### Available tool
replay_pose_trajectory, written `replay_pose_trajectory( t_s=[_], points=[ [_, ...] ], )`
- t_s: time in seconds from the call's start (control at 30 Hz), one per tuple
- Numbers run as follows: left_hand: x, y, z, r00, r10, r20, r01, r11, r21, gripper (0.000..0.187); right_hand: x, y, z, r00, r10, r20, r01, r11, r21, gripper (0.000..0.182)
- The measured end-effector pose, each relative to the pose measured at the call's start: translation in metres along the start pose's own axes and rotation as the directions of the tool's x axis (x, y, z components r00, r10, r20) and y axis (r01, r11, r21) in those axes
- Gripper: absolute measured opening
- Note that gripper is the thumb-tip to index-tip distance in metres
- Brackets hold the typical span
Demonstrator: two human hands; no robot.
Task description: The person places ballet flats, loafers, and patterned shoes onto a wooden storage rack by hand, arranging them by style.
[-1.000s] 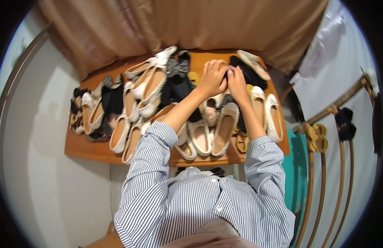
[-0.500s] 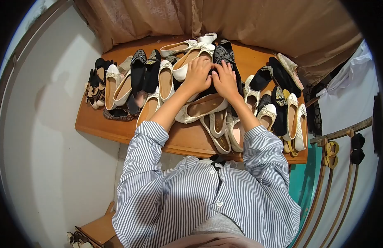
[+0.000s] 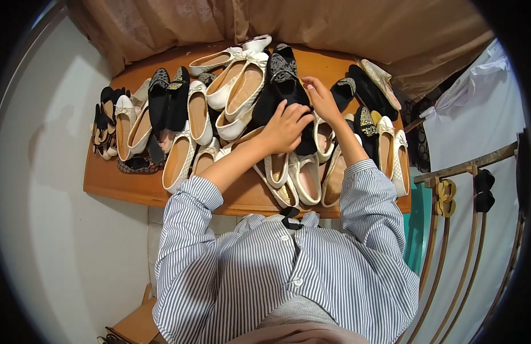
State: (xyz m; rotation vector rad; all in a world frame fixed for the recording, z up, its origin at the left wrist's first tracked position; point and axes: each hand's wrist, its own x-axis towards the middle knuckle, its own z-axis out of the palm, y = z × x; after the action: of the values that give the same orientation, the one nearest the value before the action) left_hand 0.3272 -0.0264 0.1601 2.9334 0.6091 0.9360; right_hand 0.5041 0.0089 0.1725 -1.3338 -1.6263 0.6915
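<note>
A pair of black loafers (image 3: 282, 70) with grey patterned toes lies at the back middle of the table, toes away from me. My left hand (image 3: 285, 129) rests over their heel end, fingers apart and slightly bent. On their right side is my right hand (image 3: 324, 102), its fingers loosely curved and apart, close to the shoe's edge. Neither hand shows a clear grip. Left of the loafers, white ballet flats (image 3: 245, 89) with tan insoles overlap one another. Below my hands lie more pale flats (image 3: 308, 180), some partly covered by my left forearm.
The wooden table (image 3: 231, 202) holds several rows of black and white shoes. Black loafers with gold toes (image 3: 366, 121) stand at the right. A brown curtain (image 3: 334, 28) hangs behind. On the right, a wooden rack (image 3: 466, 167) carries yellow sandals (image 3: 446, 198) and black ones.
The whole view has shifted, so the table sits further left. My left hand has moved nearer to me, over the loafers' heels. My right hand has shifted to the loafers' right side.
</note>
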Motion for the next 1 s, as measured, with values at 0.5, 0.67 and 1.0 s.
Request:
replay_pose_trajectory(
  t_s=[0.5, 0.67, 1.0],
  points=[
    [0.015, 0.037, 0.04, 0.934, 0.24, 0.265, -0.286, 0.947, 0.147, 0.025, -0.02, 0.069, -0.07, 0.98, 0.192, -0.053, -0.196, 0.974, -0.112, 0.026],
    [0.009, 0.049, 0.057, 0.899, 0.056, 0.435, -0.181, 0.951, 0.251, 0.027, -0.027, 0.088, -0.092, 0.97, 0.222, -0.103, -0.236, 0.961, -0.148, 0.027],
    [0.022, 0.061, 0.083, 0.602, -0.151, 0.784, -0.268, 0.887, 0.376, 0.029, -0.039, 0.11, -0.175, 0.714, 0.379, -0.588, -0.7, 0.385, -0.601, 0.039]
  ],
)
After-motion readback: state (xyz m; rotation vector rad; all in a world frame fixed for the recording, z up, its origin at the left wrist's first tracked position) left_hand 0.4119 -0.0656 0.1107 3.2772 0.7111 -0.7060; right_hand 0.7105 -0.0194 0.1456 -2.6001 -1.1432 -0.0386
